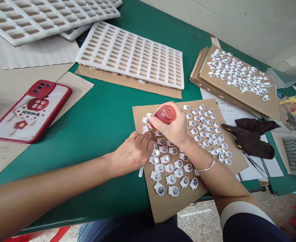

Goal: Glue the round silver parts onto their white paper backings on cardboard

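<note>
Phone (pixel 31 111) lies at left on loose card, back up, in a red-edged case printed with Chinese characters: upper pair of lines, on a red patch, seems to read 平安喜乐; lower row seems to read 招财纳福; red flower beneath. Sheet (pixel 274 168) at right carries print, too small and partly covered to read. Faint pencil-like marks show on the card at far left; illegible. Right hand (pixel 174 127) is closed around a red bulb (pixel 166 115), rounded end up, thumb along its near side; lower end hidden by the grip. Right forearm enters from lower right, bangle (pixel 208 166) at the wrist. Left hand (pixel 135 149) is just beside it, knuckles up, fingers folded nearly to a fist; fingertips hidden, so cannot tell whether anything is pinched. Left forearm runs in low from the left edge. Both hands are above the left side of a board (pixel 165 210) bearing rows of white-tabbed discs (pixel 171 179), silvery at centre. Foam grid (pixel 133 55) rests behind on brown cardboard; dark cloth (pixel 256 148) lies right of the board, partly on the sheet.
</note>
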`<state>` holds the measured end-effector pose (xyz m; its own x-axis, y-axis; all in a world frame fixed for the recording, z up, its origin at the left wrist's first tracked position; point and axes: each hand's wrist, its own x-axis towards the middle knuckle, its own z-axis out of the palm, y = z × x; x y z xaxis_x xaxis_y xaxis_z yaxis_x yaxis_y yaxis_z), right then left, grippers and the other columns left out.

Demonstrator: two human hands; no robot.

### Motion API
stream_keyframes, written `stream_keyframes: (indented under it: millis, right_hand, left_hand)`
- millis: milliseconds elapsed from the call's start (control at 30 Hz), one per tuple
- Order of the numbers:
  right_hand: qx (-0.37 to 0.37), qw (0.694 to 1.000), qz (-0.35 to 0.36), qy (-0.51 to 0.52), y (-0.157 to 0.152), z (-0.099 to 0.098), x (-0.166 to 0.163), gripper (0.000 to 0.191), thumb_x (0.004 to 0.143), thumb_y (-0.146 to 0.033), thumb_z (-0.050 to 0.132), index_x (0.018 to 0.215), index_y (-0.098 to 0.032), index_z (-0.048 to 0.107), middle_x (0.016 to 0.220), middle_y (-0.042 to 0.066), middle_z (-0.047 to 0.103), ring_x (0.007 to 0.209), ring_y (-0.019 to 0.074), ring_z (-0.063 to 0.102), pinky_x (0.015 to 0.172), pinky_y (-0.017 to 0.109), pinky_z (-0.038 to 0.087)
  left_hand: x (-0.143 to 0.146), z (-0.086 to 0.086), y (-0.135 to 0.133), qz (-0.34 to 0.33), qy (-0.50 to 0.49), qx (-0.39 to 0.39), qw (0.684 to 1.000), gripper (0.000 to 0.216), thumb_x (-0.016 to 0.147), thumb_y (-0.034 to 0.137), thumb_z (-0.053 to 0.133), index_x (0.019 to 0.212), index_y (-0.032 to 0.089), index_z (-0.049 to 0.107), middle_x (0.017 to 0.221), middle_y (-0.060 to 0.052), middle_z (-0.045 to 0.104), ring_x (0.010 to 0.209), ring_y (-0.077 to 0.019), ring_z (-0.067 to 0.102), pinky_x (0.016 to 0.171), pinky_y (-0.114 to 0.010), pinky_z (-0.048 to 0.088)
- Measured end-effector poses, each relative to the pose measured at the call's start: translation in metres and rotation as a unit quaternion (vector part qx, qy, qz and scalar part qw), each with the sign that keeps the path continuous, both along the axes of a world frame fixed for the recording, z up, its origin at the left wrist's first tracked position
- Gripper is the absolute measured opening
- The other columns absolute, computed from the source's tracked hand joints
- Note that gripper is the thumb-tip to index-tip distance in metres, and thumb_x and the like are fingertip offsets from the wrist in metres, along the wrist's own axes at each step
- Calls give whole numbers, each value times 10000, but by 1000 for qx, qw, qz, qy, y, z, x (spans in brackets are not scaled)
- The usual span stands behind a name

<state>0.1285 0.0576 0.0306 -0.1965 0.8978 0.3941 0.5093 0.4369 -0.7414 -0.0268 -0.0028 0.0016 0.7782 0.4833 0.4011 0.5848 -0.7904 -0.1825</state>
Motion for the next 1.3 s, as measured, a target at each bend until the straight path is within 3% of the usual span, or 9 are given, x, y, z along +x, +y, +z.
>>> stream_keyframes:
  millis: [1300]
  right_hand:
    - [36, 999, -9, 12, 7, -8, 3, 320, 695, -438, 706, 845, -236, 510, 767, -17, 618, 663, 146, 580, 628, 312, 504]
  left_hand:
    - [-2, -1, 1, -8, 12, -15, 1000, 184, 808, -6, 407, 731, 101, 536, 688, -120, 596, 629, -226, 557, 524, -339, 422]
